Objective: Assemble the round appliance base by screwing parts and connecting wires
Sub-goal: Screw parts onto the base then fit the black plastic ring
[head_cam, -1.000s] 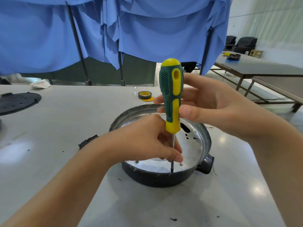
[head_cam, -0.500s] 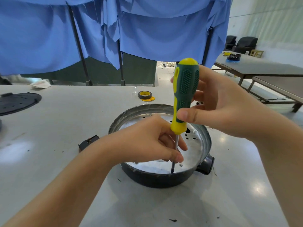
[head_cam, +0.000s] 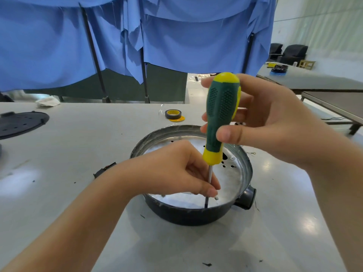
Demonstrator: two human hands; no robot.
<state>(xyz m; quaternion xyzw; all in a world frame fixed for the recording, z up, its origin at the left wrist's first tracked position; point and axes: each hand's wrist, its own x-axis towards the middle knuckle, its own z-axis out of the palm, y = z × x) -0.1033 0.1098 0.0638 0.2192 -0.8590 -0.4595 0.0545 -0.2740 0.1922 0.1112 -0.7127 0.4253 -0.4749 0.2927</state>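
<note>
- Right hand [head_cam: 271,122] grips the green-and-yellow screwdriver [head_cam: 221,116] handle, nearly upright.
- Left hand [head_cam: 176,169] pinches its shaft low, inside the round appliance base [head_cam: 196,213], tip near the base's 6 o'clock rim.
- Tape roll [head_cam: 172,114] lies at 12 o'clock of the base.

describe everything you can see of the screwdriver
The screwdriver has a dark green, dimpled handle with a yellow cap and collar, and a thin metal shaft. It stands nearly upright, tip down inside the round appliance base. The right hand grips the handle; the left hand pinches the shaft near its tip.
</note>
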